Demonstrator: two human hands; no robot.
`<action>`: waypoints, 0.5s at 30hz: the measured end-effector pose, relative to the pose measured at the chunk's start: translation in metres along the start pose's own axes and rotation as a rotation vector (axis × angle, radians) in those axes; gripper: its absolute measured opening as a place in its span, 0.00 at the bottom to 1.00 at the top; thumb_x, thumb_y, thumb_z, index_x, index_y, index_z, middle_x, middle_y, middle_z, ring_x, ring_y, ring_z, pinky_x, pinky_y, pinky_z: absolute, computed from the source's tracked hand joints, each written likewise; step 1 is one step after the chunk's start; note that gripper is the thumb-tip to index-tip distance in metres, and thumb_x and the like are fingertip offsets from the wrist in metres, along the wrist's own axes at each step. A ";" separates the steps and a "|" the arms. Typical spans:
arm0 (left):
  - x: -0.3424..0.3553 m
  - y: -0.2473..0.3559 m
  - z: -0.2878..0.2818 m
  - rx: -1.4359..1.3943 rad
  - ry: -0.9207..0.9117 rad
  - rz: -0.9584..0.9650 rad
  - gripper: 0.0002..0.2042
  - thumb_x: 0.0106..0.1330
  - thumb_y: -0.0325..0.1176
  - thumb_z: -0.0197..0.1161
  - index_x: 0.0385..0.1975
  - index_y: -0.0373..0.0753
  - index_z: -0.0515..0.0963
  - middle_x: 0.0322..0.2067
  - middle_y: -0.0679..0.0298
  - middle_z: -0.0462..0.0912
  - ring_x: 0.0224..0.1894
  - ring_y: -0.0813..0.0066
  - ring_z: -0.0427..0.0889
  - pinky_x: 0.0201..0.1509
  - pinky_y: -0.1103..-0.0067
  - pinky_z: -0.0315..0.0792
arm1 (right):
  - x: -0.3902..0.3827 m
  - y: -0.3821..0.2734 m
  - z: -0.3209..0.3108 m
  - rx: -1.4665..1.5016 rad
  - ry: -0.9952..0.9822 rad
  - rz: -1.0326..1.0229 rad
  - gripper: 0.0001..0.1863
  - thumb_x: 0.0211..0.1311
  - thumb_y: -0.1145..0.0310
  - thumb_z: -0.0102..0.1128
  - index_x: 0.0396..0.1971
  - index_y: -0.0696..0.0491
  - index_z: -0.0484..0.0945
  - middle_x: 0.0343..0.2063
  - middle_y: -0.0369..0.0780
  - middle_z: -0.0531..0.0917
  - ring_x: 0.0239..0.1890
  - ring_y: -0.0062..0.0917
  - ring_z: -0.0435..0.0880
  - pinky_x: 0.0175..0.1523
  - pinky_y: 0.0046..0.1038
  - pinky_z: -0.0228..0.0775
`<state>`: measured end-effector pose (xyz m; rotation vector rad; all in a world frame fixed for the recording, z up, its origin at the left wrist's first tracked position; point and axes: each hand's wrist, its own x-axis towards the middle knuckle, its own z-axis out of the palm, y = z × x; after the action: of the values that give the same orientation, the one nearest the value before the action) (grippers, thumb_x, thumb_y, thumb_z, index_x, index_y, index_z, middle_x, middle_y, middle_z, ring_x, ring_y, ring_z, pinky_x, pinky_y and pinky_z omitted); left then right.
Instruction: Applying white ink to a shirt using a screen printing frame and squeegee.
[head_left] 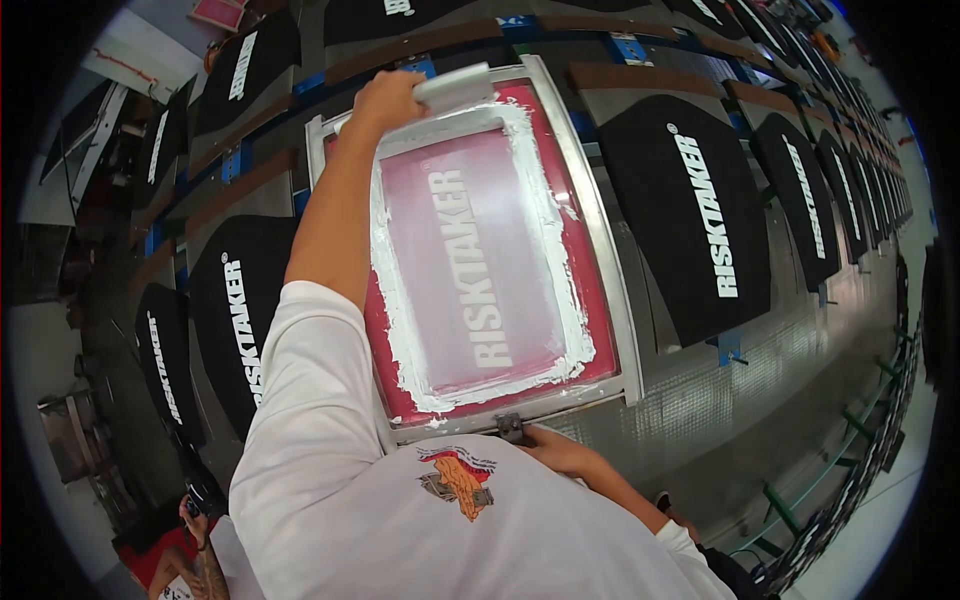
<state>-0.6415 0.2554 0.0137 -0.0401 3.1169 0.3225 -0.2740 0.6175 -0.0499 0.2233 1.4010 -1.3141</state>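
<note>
At the far end of a screen-printing frame (592, 220), my left hand (385, 100) is closed around a squeegee (455, 88) with a pale metal holder. The squeegee lies crosswise over the mesh. Thick white ink (550, 215) rings the mesh, and its red border shows outside the ink. Pale block lettering (470, 270) shows through the thinly coated middle. Down at the near edge, my right hand (562, 452) has its fingers curled at the frame beside a small dark metal clamp (510, 428). Its fingertips are partly hidden.
Black printed fabric pieces (690, 210) lie on pallets to the right, and more (240, 310) to the left. Blue metal brackets (730, 347) join the pallets to the machine. A green rail (860, 425) curves along the right. At lower left shows another person's hand (195, 518).
</note>
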 end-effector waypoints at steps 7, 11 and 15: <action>-0.055 0.024 0.019 0.102 -0.095 -0.026 0.20 0.48 0.38 0.68 0.44 0.55 0.79 0.42 0.61 0.82 0.45 0.60 0.79 0.49 0.68 0.72 | 0.005 0.004 0.003 -0.590 0.190 -0.093 0.16 0.50 0.60 0.64 0.33 0.57 0.80 0.23 0.46 0.81 0.29 0.36 0.81 0.37 0.35 0.69; -0.146 0.070 0.031 0.118 -0.097 0.011 0.17 0.49 0.36 0.66 0.42 0.53 0.80 0.39 0.61 0.81 0.43 0.59 0.79 0.47 0.66 0.73 | 0.012 0.013 0.002 -0.603 0.233 -0.235 0.16 0.50 0.58 0.64 0.31 0.58 0.80 0.24 0.50 0.80 0.31 0.43 0.80 0.38 0.37 0.70; -0.283 0.140 0.059 0.051 -0.083 -0.016 0.15 0.53 0.28 0.54 0.40 0.50 0.79 0.34 0.60 0.78 0.37 0.57 0.79 0.39 0.63 0.73 | 0.014 0.012 -0.002 -0.565 0.193 -0.270 0.16 0.51 0.59 0.63 0.32 0.57 0.81 0.26 0.50 0.81 0.34 0.44 0.80 0.40 0.38 0.71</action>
<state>-0.3620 0.4119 -0.0126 -0.0499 3.0396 0.2376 -0.2709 0.6163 -0.0681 -0.2337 1.9586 -1.0718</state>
